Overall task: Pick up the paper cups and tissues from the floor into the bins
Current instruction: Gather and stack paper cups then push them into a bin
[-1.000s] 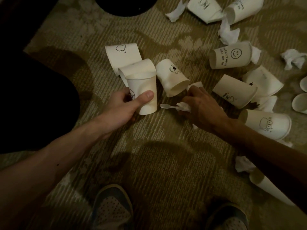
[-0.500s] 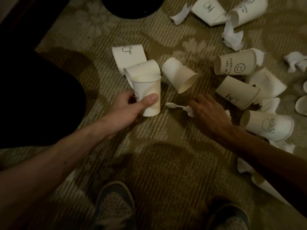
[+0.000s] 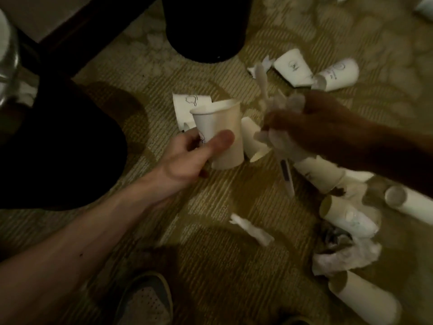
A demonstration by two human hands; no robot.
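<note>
While the left hand (image 3: 187,158) grips a paper cup (image 3: 219,134), the right hand (image 3: 311,127) beside clutches tissue (image 3: 278,118).

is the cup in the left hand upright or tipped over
Roughly upright: the left hand grips the paper cup by its side wall, wide rim on top, narrow base below.

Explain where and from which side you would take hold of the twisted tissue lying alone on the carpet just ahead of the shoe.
Pinch the twisted tissue at its middle, coming straight down from above. It lies flat on the carpet as a narrow strip running diagonally, so fingers should close across its short width; nothing touches it.
</note>
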